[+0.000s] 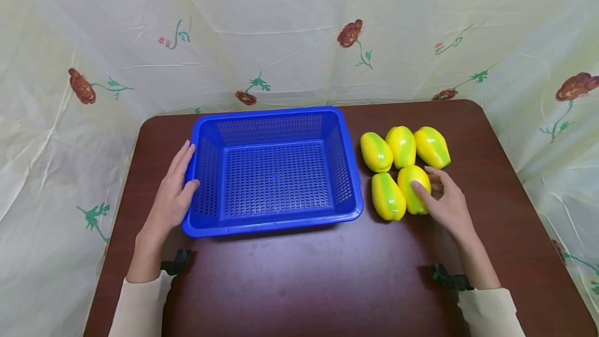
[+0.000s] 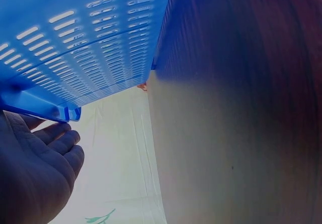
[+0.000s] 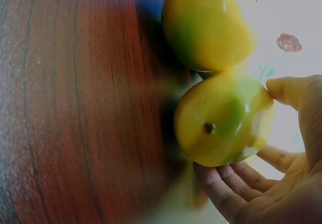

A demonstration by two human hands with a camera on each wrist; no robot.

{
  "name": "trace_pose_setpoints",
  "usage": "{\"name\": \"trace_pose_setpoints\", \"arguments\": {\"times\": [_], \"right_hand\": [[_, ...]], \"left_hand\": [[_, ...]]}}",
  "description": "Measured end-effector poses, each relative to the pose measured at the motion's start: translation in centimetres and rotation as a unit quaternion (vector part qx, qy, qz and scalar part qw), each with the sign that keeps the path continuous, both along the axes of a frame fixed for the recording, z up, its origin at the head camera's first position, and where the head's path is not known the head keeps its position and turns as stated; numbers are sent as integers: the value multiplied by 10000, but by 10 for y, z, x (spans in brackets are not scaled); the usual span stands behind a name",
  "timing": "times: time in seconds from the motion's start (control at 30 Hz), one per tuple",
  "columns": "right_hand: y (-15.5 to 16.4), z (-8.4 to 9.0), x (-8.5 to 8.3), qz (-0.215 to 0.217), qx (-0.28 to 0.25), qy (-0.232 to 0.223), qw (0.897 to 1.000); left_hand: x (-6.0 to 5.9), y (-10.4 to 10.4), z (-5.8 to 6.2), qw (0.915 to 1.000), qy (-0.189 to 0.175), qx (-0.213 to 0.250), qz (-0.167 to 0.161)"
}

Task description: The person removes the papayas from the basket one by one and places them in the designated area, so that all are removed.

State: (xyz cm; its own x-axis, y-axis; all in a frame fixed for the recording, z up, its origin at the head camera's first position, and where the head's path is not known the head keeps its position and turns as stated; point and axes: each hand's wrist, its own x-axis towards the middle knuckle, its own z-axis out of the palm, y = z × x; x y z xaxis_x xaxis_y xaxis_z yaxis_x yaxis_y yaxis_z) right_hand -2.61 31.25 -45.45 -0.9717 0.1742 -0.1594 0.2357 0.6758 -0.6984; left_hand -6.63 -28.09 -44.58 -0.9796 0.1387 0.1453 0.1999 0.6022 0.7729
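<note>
A blue plastic basket (image 1: 276,178) with slotted walls sits on the brown table. My left hand (image 1: 169,199) rests at its left rim, thumb over the edge and fingers extended along the outside. In the left wrist view, those fingers (image 2: 63,143) lie loosely just below the rim. To the basket's right, my right hand (image 1: 451,207) grips a glossy yellow-green papaya (image 1: 409,199). The right wrist view has the thumb on top of this papaya (image 3: 216,128) and the fingers curled under its side. Another papaya (image 1: 387,196) lies right beside it.
Behind these two, three more papayas, a left one (image 1: 376,152), a middle one (image 1: 401,145) and a right one (image 1: 431,147), lie in a row. A pale flowered cloth (image 1: 290,30) hangs along the table's back and sides. Dark bands circle both wrists.
</note>
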Motion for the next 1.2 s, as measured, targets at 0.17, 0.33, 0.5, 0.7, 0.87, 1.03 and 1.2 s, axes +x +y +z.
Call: {"name": "trace_pose_setpoints", "arguments": {"times": [0.17, 0.33, 0.5, 0.7, 0.87, 1.03, 1.2], "right_hand": [[-1, -1, -3, 73, 12, -15, 10000], [-2, -1, -6, 106, 16, -88, 9999], [-1, -1, -7, 77, -88, -44, 9999], [1, -2, -7, -98, -133, 275, 9995], [9, -5, -4, -49, 44, 804, 9967], [16, -9, 0, 222, 142, 1431, 9894], [22, -12, 2, 375, 92, 1787, 9832]], "left_hand": [[3, -2, 1, 10000, 17, -59, 76], [7, -4, 0, 9998, 35, -85, 152], [10, -5, 0, 9998, 24, -97, 162], [9, -8, 3, 9999, -84, 15, 92], [7, -10, 4, 9994, -232, 234, -67], [6, -13, 3, 9988, -352, 338, -90], [8, -18, 3, 9987, -456, 239, -21]]}}
